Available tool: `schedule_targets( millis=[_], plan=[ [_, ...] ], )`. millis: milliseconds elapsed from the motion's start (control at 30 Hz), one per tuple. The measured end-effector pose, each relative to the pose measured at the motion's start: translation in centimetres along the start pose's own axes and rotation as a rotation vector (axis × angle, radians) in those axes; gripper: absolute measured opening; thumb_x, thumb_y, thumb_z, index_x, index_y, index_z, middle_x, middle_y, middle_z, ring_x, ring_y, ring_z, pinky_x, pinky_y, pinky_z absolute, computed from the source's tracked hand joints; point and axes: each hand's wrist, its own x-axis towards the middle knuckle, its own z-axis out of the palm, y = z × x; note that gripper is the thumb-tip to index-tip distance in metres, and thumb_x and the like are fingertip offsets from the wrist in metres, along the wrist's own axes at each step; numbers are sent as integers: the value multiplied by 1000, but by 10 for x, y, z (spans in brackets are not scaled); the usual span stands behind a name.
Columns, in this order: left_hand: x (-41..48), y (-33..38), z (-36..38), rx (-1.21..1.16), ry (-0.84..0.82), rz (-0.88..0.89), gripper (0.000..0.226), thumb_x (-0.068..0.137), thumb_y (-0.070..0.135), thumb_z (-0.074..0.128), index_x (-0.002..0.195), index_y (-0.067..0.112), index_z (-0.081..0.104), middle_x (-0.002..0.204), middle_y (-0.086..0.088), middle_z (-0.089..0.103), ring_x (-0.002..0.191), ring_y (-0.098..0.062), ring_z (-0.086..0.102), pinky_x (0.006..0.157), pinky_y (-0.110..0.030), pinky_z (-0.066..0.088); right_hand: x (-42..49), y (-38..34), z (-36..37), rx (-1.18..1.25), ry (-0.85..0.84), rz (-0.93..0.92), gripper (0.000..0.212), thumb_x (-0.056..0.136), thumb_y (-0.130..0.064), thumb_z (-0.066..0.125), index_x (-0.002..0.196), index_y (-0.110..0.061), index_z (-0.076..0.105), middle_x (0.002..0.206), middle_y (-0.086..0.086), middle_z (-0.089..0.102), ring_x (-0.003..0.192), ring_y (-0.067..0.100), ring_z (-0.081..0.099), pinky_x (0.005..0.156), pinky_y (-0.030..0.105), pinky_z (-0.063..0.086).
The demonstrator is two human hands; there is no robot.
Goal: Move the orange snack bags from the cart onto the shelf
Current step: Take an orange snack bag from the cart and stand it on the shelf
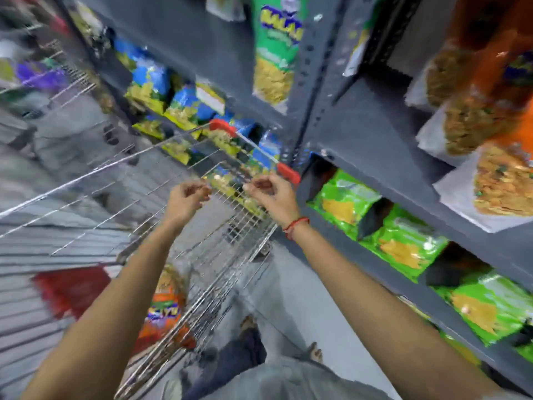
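Note:
An orange snack bag (pixel 164 307) lies low inside the wire cart (pixel 207 264), seen through its mesh. More orange snack bags (pixel 487 90) stand on the upper right of the grey shelf (pixel 363 134). My left hand (pixel 187 199) and my right hand (pixel 272 194) hover side by side over the cart's top rim, close to its red handle (pixel 285 170). Both hands have loosely curled fingers with nothing visible in them. The whole view is motion-blurred.
Green snack bags (pixel 403 243) fill the lower right shelf. Blue-and-yellow bags (pixel 153 82) sit on shelves beyond the cart, with a tall green bag (pixel 277 53) above. A red item (pixel 72 287) lies in the cart. My bare feet (pixel 315 352) stand on pale floor between cart and shelf.

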Motion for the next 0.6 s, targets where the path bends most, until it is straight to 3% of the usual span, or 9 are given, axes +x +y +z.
schedule_targets(
  millis=[100, 167, 233, 333, 400, 467, 533, 600],
  plan=[
    [-3, -54, -55, 145, 96, -117, 16, 88, 10, 58, 72, 13, 57, 70, -6, 54, 57, -10, 49, 52, -16, 36, 11, 12, 58, -95, -185, 122, 24, 75, -12, 74, 93, 1, 64, 89, 9, 62, 71, 0, 57, 68, 12, 45],
    [-6, -84, -78, 269, 110, -196, 19, 86, 13, 61, 69, 12, 55, 59, -9, 46, 53, -13, 45, 49, -18, 32, 16, 23, 89, -149, -307, 235, 14, 77, -16, 73, 83, -11, 62, 95, 10, 63, 84, 14, 59, 71, 17, 46],
    [-11, -112, -95, 360, 98, -330, 9, 85, 17, 64, 81, 9, 62, 60, -9, 48, 57, -15, 50, 54, -19, 37, 15, 36, 114, -252, -413, 370, 15, 79, -22, 70, 74, -20, 56, 91, 3, 61, 91, 21, 60, 70, 25, 50],
    [-8, -169, -115, 479, 40, -513, 57, 82, 33, 67, 122, -5, 52, 101, -24, 63, 100, -35, 58, 86, -37, 45, 3, 56, 149, -328, -552, 560, 11, 81, -23, 67, 79, -17, 58, 77, -1, 56, 87, 21, 55, 74, 32, 51],
    [-9, -199, -120, 566, 10, -603, 65, 85, 40, 59, 127, -8, 46, 125, -34, 54, 118, -43, 49, 100, -43, 40, -4, 70, 170, -343, -587, 681, 9, 84, -21, 63, 89, -14, 61, 80, 1, 57, 88, 21, 55, 86, 36, 52],
    [-10, -214, -119, 519, -4, -655, 62, 87, 39, 58, 128, -6, 46, 129, -31, 52, 120, -43, 49, 103, -43, 39, -8, 86, 191, -395, -610, 774, 25, 86, -20, 61, 106, -6, 60, 94, 10, 64, 95, 27, 61, 94, 42, 51],
    [-8, -220, -113, 445, -12, -692, 55, 87, 37, 58, 123, -5, 51, 126, -28, 56, 115, -40, 54, 100, -41, 42, -6, 96, 205, -445, -606, 817, 31, 86, -21, 60, 111, -1, 59, 96, 17, 66, 91, 30, 65, 87, 42, 55],
    [-1, -230, -111, 422, -10, -723, 50, 89, 32, 55, 115, -10, 54, 122, -30, 57, 112, -41, 55, 97, -42, 43, -3, 108, 225, -515, -636, 799, 23, 86, -20, 58, 97, 1, 60, 73, 12, 56, 62, 21, 55, 62, 35, 51]
  ],
)
